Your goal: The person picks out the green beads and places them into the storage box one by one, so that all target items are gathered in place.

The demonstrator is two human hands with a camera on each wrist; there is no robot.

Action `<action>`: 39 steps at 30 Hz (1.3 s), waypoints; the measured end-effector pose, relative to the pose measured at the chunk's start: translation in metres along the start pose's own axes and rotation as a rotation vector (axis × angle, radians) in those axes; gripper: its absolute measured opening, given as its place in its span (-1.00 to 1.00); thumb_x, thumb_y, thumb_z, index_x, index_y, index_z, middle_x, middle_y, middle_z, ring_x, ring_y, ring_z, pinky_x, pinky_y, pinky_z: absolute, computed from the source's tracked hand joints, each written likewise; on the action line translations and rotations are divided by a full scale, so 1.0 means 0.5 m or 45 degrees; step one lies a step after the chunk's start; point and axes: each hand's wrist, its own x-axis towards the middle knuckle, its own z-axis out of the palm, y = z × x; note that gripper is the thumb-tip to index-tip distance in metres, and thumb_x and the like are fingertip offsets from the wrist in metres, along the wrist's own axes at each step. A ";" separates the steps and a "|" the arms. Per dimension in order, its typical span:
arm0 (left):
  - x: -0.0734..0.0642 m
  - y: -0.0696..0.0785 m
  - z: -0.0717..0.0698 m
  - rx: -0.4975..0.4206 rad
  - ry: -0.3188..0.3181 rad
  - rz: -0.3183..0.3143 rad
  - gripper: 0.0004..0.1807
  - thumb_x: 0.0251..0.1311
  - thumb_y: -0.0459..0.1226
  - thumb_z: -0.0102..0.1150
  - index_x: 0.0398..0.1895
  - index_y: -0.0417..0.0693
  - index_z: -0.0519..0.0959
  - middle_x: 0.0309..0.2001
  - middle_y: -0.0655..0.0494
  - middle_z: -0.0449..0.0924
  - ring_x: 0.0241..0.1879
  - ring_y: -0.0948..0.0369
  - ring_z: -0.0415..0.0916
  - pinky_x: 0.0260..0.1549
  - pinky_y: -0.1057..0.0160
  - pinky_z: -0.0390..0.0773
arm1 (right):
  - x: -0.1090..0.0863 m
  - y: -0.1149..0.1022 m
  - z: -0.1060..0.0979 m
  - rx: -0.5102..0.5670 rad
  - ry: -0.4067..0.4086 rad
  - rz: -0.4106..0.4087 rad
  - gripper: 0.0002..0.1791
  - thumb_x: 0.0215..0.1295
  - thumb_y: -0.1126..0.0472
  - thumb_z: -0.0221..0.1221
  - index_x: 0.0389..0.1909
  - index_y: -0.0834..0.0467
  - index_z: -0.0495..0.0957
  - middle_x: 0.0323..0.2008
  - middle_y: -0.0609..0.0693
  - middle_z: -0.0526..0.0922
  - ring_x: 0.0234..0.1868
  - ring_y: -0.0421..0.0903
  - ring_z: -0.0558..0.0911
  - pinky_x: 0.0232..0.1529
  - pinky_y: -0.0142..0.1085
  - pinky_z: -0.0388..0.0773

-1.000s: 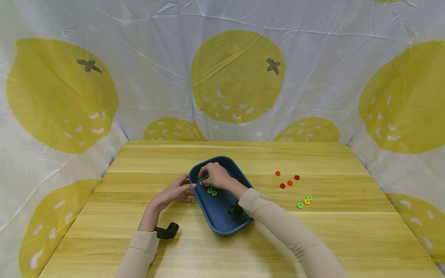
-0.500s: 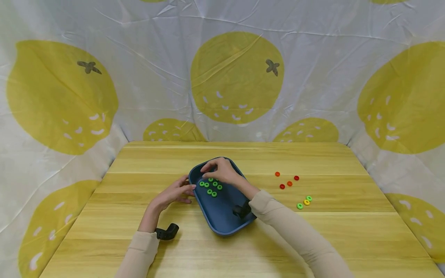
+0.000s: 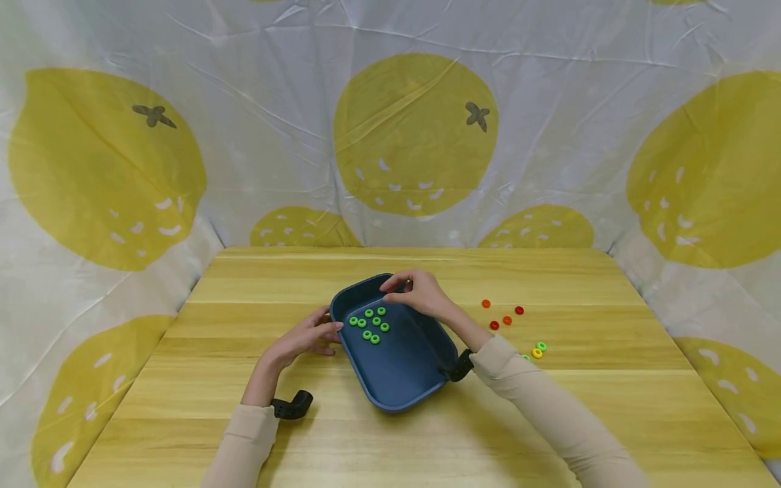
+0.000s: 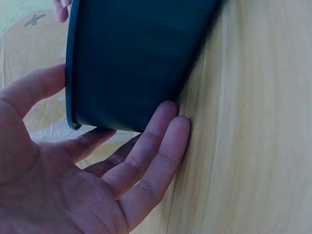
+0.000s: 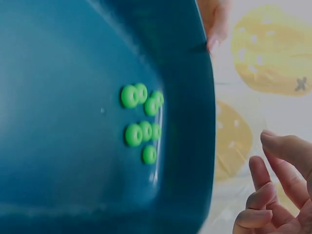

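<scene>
A dark blue rectangular tray sits at an angle on the wooden table. Several small green ring-shaped beads lie in a loose cluster inside it, towards its far left end. My left hand is at the tray's left side, its thumb touching the rim and its fairly straight fingers against the outer wall. Over the tray's far right edge hovers my right hand, thumb and index finger apart. Nothing shows between those fingers in the right wrist view, where the green beads appear close up.
Right of the tray lie two orange beads and two red beads. Closer to the right sleeve are a yellow bead and two green ones, one partly covered by the sleeve. A lemon-print cloth hangs around the table.
My right hand has lifted from the green beads and moved right to the tray's far edge, uncovering the whole cluster. The left hand and tray have stayed in place.
</scene>
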 end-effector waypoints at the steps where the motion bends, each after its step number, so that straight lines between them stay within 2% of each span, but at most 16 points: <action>1: 0.000 0.001 0.000 0.001 0.001 0.000 -0.29 0.34 -0.11 -0.02 0.43 -0.16 -0.04 0.28 -0.36 0.18 -0.02 0.04 0.53 -0.10 0.01 0.62 | -0.003 0.001 -0.006 -0.002 0.003 -0.002 -0.80 0.10 0.25 0.31 -0.23 0.19 0.69 -0.27 0.08 0.72 -0.43 -0.01 0.50 -0.45 -0.47 0.38; 9: -0.002 0.003 -0.003 0.008 -0.002 0.002 -0.29 0.34 -0.11 -0.03 0.43 -0.16 -0.04 0.27 -0.35 0.19 -0.01 0.04 0.53 -0.09 0.01 0.61 | -0.025 0.012 -0.050 -0.035 0.027 0.024 -0.78 0.11 0.19 0.31 -0.21 0.17 0.68 -0.23 0.04 0.71 -0.32 -0.04 0.53 -0.35 -0.42 0.44; 18: -0.001 0.005 -0.002 0.007 -0.012 0.011 -0.28 0.35 -0.11 -0.03 0.44 -0.15 -0.05 0.29 -0.33 0.18 0.01 0.04 0.52 -0.07 0.00 0.60 | -0.063 0.037 -0.093 -0.072 0.060 0.056 -0.78 0.10 0.17 0.32 -0.22 0.15 0.68 -0.26 0.06 0.71 -0.46 -0.10 0.49 -0.43 -0.41 0.42; 24: -0.001 0.003 -0.001 0.003 -0.006 0.002 -0.29 0.35 -0.11 -0.03 0.44 -0.15 -0.05 0.28 -0.34 0.19 0.01 0.04 0.52 -0.07 0.00 0.60 | -0.100 0.062 -0.122 -0.096 0.084 0.115 -0.81 0.12 0.14 0.31 -0.23 0.07 0.68 -0.24 0.06 0.71 -0.50 -0.11 0.45 -0.45 -0.39 0.41; 27: 0.000 0.002 0.000 0.005 -0.005 0.001 -0.29 0.35 -0.11 -0.03 0.44 -0.15 -0.05 0.28 -0.34 0.20 0.01 0.03 0.52 -0.07 0.01 0.61 | -0.120 0.078 -0.137 -0.106 0.095 0.130 -0.78 0.12 0.12 0.31 -0.22 0.10 0.68 -0.24 0.08 0.71 -0.52 -0.13 0.43 -0.48 -0.39 0.39; 32: 0.000 0.001 0.000 0.005 -0.001 -0.011 -0.29 0.35 -0.10 -0.03 0.44 -0.15 -0.05 0.28 -0.34 0.20 0.01 0.03 0.52 -0.06 0.00 0.60 | -0.153 0.105 -0.161 -0.085 0.107 0.190 -0.79 0.13 0.16 0.30 -0.21 0.13 0.67 -0.24 0.12 0.70 -0.70 -0.19 0.32 -0.71 -0.41 0.28; 34: -0.001 0.001 0.000 0.007 -0.001 -0.013 -0.28 0.35 -0.10 -0.03 0.44 -0.14 -0.06 0.28 -0.34 0.19 0.02 0.03 0.52 -0.05 0.00 0.60 | -0.165 0.119 -0.168 -0.078 0.113 0.212 -0.80 0.13 0.18 0.30 -0.21 0.14 0.67 -0.25 0.12 0.69 -0.74 -0.16 0.31 -0.75 -0.40 0.28; 39: -0.002 0.000 0.000 0.007 -0.006 -0.006 -0.27 0.35 -0.10 -0.03 0.44 -0.14 -0.07 0.29 -0.34 0.18 0.02 0.03 0.51 -0.05 0.00 0.59 | -0.195 0.152 -0.180 -0.109 0.126 0.241 -0.75 0.13 0.19 0.30 -0.20 0.23 0.66 -0.26 0.15 0.69 -0.71 -0.06 0.43 -0.68 -0.41 0.33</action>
